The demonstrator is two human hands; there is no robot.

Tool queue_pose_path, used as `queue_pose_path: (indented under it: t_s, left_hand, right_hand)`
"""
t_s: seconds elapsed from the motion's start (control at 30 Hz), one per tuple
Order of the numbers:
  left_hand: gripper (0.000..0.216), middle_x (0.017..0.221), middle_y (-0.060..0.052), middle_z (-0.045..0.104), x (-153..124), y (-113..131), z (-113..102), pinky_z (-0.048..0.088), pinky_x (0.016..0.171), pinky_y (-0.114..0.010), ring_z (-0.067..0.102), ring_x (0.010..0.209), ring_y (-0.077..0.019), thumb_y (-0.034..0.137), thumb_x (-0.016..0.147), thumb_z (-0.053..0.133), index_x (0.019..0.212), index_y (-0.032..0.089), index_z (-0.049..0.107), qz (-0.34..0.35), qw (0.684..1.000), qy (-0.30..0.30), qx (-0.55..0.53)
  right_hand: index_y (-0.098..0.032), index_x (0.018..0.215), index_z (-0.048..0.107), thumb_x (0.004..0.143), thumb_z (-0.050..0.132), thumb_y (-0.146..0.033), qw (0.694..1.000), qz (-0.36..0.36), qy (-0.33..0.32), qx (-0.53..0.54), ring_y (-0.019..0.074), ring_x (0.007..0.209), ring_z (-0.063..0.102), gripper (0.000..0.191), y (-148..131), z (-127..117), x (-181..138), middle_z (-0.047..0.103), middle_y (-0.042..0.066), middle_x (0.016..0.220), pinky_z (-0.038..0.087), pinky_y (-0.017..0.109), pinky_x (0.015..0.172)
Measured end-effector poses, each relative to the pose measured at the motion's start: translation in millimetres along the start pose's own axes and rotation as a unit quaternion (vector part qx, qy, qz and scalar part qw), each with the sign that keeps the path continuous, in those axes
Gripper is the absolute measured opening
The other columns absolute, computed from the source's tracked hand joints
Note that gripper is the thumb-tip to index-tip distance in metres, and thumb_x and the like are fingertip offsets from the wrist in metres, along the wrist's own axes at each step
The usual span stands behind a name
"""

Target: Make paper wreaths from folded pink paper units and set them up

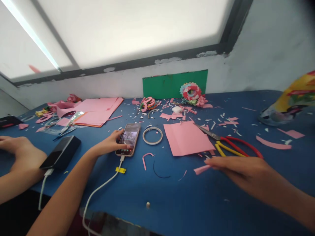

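My left hand (109,144) grips the left edge of a phone (128,137) lying on the table, its thumb across the lower part of the lit screen. A white charging cable (105,184) runs from the phone's bottom end. Low at the right, my right hand (238,167) has its fingers together at the end of a small pink paper strip (202,169). Just beyond that hand lie scissors (230,144) with red and yellow handles, blades partly over a creased square of pink paper (187,139). Between phone and paper rests a pale ring (152,135).
Another person's hand (19,154) rests at the left beside a black power bank (61,152). Pink sheets (100,111) lie stacked at the back left. Paper wreaths (190,91) stand by a green board (162,86). A yellow packet (295,95) stands right. Scraps litter the blue table (187,203).
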State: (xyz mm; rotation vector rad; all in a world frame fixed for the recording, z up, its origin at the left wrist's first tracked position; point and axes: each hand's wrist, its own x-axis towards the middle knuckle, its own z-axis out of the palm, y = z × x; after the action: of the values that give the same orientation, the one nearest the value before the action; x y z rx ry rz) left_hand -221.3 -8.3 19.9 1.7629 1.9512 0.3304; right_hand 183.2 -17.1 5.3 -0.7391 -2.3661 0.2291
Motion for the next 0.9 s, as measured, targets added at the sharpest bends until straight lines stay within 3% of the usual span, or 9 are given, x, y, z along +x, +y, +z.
queue_pose_path:
  t_s: [0.33, 0.43, 0.6, 0.7, 0.9]
  left_hand:
    - [0.091, 0.119, -0.010, 0.048, -8.7, 9.2, -6.2, 0.042, 0.087, -0.031, 0.050, 0.105, -0.0268, 0.052, 0.058, 0.067, 0.135, 0.018, 0.034, -0.009, 1.000, -0.016, -0.006]
    - [0.082, 0.117, -0.009, 0.051, -5.8, 3.8, -5.6, 0.044, 0.084, -0.030, 0.053, 0.101, -0.0251, 0.058, 0.066, 0.056, 0.135, 0.019, 0.033, -0.015, 1.000, -0.018, -0.015]
    - [0.068, 0.133, -0.009, 0.043, 4.1, -5.8, -2.5, 0.040, 0.091, -0.030, 0.043, 0.118, -0.0264, 0.058, 0.076, 0.038, 0.130, 0.017, 0.042, -0.023, 0.999, 0.010, -0.020]
    - [0.067, 0.128, -0.010, 0.048, 7.4, -4.8, 0.1, 0.044, 0.084, -0.032, 0.050, 0.108, -0.0260, 0.055, 0.080, 0.026, 0.128, 0.014, 0.043, -0.027, 0.999, 0.030, -0.017]
    - [0.060, 0.120, -0.012, 0.054, 12.4, -0.9, 5.8, 0.036, 0.096, -0.035, 0.047, 0.112, -0.0270, 0.047, 0.079, 0.028, 0.121, 0.011, 0.050, -0.018, 0.997, 0.074, 0.024]
  right_hand:
    - [-0.026, 0.095, 0.067, 0.085, 0.045, -0.023, 0.996, 0.082, -0.021, 0.032, 0.0201, 0.083, 0.068, 0.024, 0.1, -4.6, 0.6, 0.071, -0.001, 0.090, 0.057, 0.032, 0.078]
    - [-0.021, 0.096, 0.066, 0.086, 0.044, -0.020, 0.996, 0.068, -0.038, 0.038, 0.0186, 0.085, 0.067, 0.025, 1.2, -3.3, 0.5, 0.071, 0.000, 0.091, 0.056, 0.030, 0.079]
    - [-0.019, 0.094, 0.066, 0.084, 0.042, -0.014, 0.998, 0.052, -0.038, 0.025, 0.0169, 0.083, 0.068, 0.027, -0.2, -4.8, 2.1, 0.071, 0.001, 0.089, 0.056, 0.027, 0.078]
    - [-0.022, 0.095, 0.067, 0.084, 0.042, -0.015, 0.998, 0.049, -0.037, 0.017, 0.0166, 0.082, 0.068, 0.029, -0.8, -5.3, 2.2, 0.071, 0.000, 0.089, 0.056, 0.026, 0.076]
    - [-0.019, 0.095, 0.068, 0.083, 0.042, -0.016, 0.998, 0.039, -0.041, 0.011, 0.0146, 0.082, 0.068, 0.028, -0.6, -5.7, 3.0, 0.071, 0.000, 0.089, 0.055, 0.026, 0.080]
